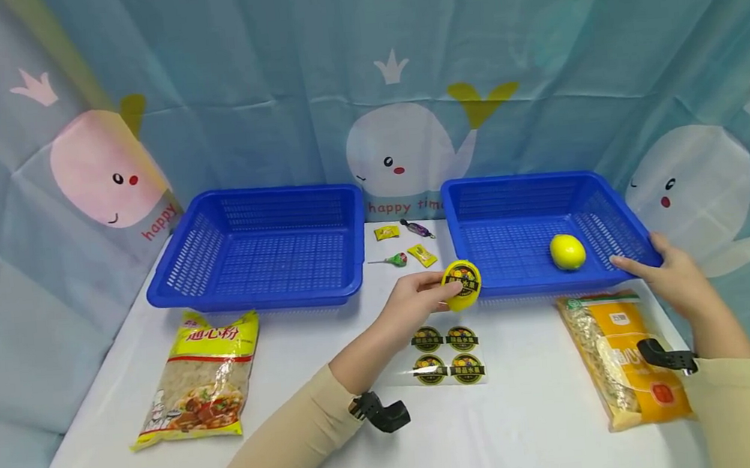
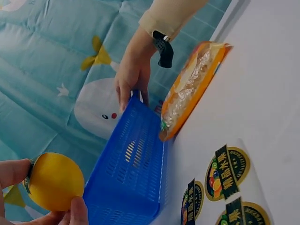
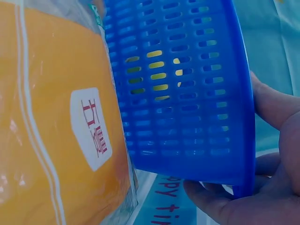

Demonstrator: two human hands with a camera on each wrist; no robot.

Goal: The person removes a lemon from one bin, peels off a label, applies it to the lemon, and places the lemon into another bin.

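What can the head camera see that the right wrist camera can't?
Only the head view shows the left hand holding a lemon with a sticker, the sticker sheet, the empty left basket, the small sweets and the macaroni bag.

Only the right wrist view shows, close up, the label on the orange bag and fingers curled under the basket's rim.

Both show the right hand gripping the right basket, a lemon inside it, and the orange bag beside it.
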